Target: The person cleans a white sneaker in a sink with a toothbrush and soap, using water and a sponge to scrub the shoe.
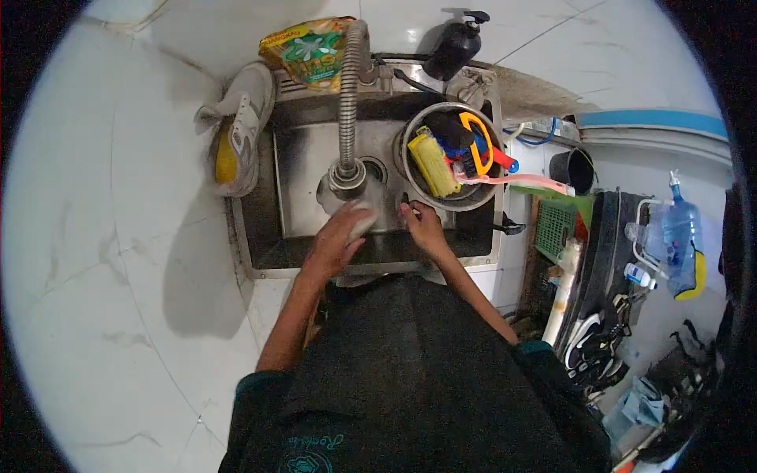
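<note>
Both hands are over the steel sink [303, 165], below the nozzle of the flexible metal faucet [348, 102]. My left hand [335, 239] curls round a pale, whitish thing [363, 225], blurred and partly covered by the fingers. To its right, my right hand [426, 226] is closed in a pinch near the front of the basin. A small dark bit shows at its fingertips, too small to name. Beside that hand stands a round metal pot [404, 158] holding brushes, among them a yellow-bristled brush [433, 164] and one with an orange handle [479, 135].
A white sneaker [246, 130] stands on the left ledge. Behind the faucet lean a yellow-green pouch [307, 51] and a black pump bottle [453, 49]. A pink-handled brush [520, 181] juts over the sink's right edge. Farther right are a green basket [555, 229] and a blue water bottle [682, 229].
</note>
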Demonstrator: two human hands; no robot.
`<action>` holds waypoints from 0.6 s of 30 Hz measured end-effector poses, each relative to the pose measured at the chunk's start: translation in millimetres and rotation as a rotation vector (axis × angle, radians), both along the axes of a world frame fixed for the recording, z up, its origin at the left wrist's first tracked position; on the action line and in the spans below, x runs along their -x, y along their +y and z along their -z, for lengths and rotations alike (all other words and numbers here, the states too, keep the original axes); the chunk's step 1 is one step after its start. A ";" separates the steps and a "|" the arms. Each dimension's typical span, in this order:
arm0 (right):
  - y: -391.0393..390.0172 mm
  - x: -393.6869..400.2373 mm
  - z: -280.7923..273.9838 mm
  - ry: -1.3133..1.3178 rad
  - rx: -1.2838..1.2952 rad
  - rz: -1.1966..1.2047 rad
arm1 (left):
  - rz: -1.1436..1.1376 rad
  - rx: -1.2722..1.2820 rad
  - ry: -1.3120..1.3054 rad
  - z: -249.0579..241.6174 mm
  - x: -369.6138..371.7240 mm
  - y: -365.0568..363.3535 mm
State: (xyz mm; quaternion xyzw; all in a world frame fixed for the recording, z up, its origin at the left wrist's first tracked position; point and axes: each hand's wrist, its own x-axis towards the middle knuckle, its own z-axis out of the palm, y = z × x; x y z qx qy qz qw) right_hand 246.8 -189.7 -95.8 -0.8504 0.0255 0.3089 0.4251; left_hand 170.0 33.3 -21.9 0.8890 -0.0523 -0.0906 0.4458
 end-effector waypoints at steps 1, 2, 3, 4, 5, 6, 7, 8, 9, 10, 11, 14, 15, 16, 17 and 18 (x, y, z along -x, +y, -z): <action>0.8 1.0 -1.2 0.029 0.014 0.018 | -0.035 0.004 -0.009 1.3 3.5 -0.6; 0.6 0.9 -2.2 0.020 -0.014 0.007 | -0.067 0.004 -0.020 2.6 5.5 0.1; 0.0 0.8 -4.2 0.010 -0.043 0.001 | -0.095 0.002 -0.032 3.6 6.5 1.6; -0.4 2.6 -6.2 0.003 -0.072 0.001 | -0.184 0.036 0.056 3.1 8.7 4.5; 0.2 4.0 -8.2 0.010 -0.080 0.011 | -0.267 0.071 0.142 2.1 10.4 9.2; 0.7 4.7 -12.8 0.015 -0.085 0.022 | -0.349 0.108 0.229 1.7 12.4 12.9; 0.1 4.9 -15.4 0.020 -0.089 0.028 | -0.270 0.080 0.065 5.6 17.1 12.8; -1.7 6.6 -9.8 0.011 -0.071 0.021 | -0.203 0.033 0.080 8.1 18.4 12.5; -0.9 8.8 -5.2 0.004 -0.055 0.012 | -0.137 -0.015 0.097 2.6 16.4 12.7; -0.2 10.3 -1.3 -0.004 -0.041 0.004 | -0.070 -0.066 0.111 0.0 14.6 13.9; -1.6 11.1 1.9 -0.009 -0.057 0.003 | -0.107 -0.084 0.114 2.3 14.2 16.1; 1.7 13.3 -11.5 -0.018 -0.061 0.019 | -0.156 -0.101 0.167 3.2 16.0 18.5; 2.3 14.7 -6.5 -0.023 -0.035 0.026 | -0.141 -0.083 0.208 -4.8 14.4 17.6; 3.5 15.6 -1.6 -0.028 -0.011 0.032 | -0.127 -0.066 0.249 -9.1 13.8 16.8; 3.9 17.9 3.4 -0.084 -0.022 0.016 | -0.152 -0.038 0.196 -8.9 15.5 15.6; 6.3 18.9 4.9 -0.140 -0.034 0.001 | -0.176 -0.012 0.144 -8.3 17.3 14.6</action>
